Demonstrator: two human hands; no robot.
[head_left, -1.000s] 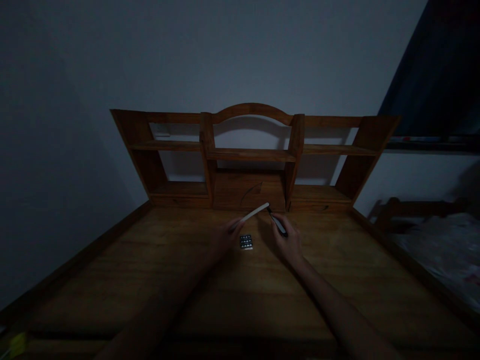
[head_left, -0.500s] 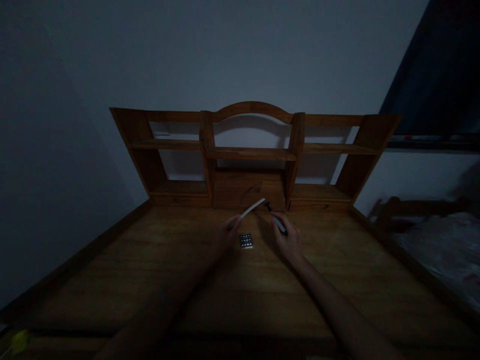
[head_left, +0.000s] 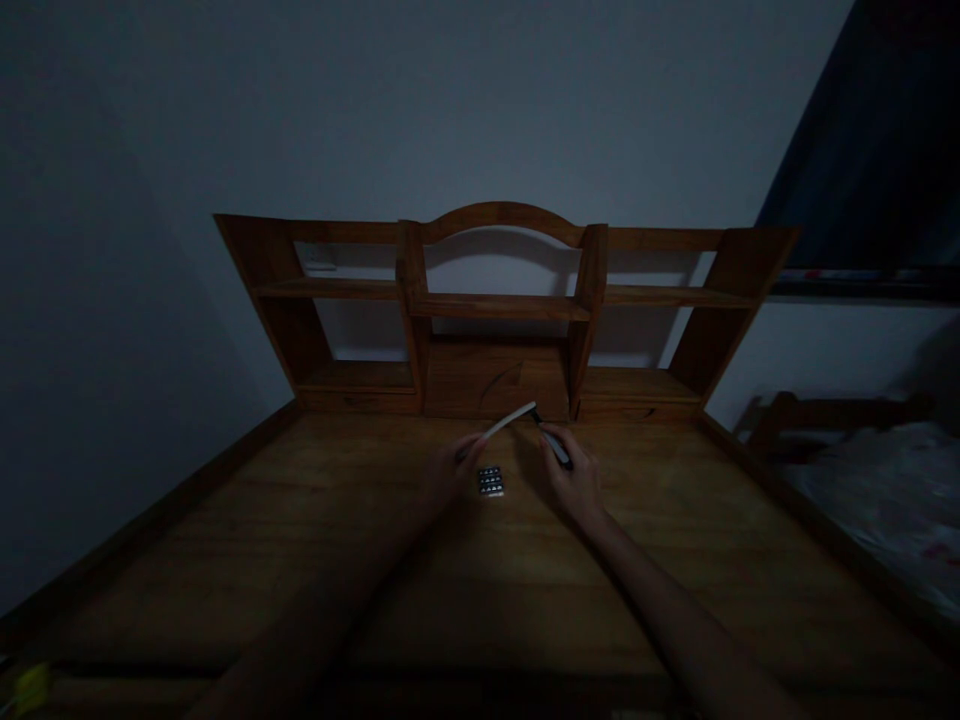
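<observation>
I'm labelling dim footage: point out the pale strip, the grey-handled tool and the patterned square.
Pale strip (head_left: 510,418): head view, its middle.
Grey-handled tool (head_left: 556,447): head view, handle.
Patterned square (head_left: 491,481): head view, top face.

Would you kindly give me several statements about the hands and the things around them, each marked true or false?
1. The left hand holds a pale strip. True.
2. The right hand holds nothing. False: it holds a slim tool with a dark head.
3. A small dark pack lies on the wooden desk. True.
4. The shelf unit stands at the near edge of the wooden desk. False: it stands along the far side.
5. The far end of the pale strip shows close to the head of the slim tool. True.
</observation>
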